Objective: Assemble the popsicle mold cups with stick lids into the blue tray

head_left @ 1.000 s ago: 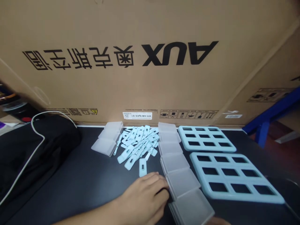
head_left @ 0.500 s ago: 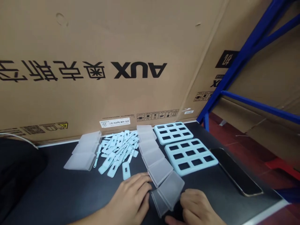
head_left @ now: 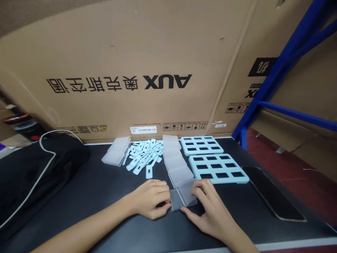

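Observation:
A row of frosted, translucent plastic cases (head_left: 179, 172) runs toward me, each overlapping its neighbour. At its near end lies a clearer, flat case (head_left: 177, 201), partly under the frosted case above it (head_left: 186, 191). My left hand (head_left: 154, 198) pinches the left edge of the clear case between thumb and curled fingers. My right hand (head_left: 210, 209) grips the near cases from the right, its thumb at the front edge and its fingers on the top. Beyond my left hand is a pile of light-blue plastic tags with long stems (head_left: 144, 154).
Two light-blue frames with several rectangular openings (head_left: 218, 169) lie right of the row, near a black phone (head_left: 273, 193). More frosted cases (head_left: 117, 151) lie at the back left. Black cloth with a white cable (head_left: 47, 165) covers the left side. A large cardboard box (head_left: 158, 45) stands behind; blue metal bars (head_left: 273, 80) rise at right.
My right hand has opened from a curled position beside the row and now grips the near cases. The near cases have shifted, showing more of the clear one. The view has swung left.

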`<action>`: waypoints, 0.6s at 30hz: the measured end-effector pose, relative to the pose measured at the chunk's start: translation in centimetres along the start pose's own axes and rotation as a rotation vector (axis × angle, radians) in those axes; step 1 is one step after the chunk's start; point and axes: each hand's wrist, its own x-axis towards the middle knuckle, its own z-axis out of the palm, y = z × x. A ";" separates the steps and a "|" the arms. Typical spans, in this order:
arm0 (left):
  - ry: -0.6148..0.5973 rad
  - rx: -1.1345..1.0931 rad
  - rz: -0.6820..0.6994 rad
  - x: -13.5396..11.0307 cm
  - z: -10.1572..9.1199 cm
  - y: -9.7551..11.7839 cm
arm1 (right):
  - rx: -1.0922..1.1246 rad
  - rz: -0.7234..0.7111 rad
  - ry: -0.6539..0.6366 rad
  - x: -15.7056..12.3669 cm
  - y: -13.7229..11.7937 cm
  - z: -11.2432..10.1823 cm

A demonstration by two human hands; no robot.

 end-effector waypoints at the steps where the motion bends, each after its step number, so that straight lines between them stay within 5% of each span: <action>1: -0.007 -0.001 0.000 0.0 0.0 0.0 | -0.002 -0.016 -0.001 -0.1 -0.1 0.0; 10: -0.050 -0.050 0.010 0.0 -0.5 0.4 | 0.000 -0.122 -0.069 -0.6 -0.8 -0.5; 18: 0.058 0.065 -0.112 -0.2 -0.6 0.3 | -0.065 0.115 -0.025 -1.2 -0.2 0.0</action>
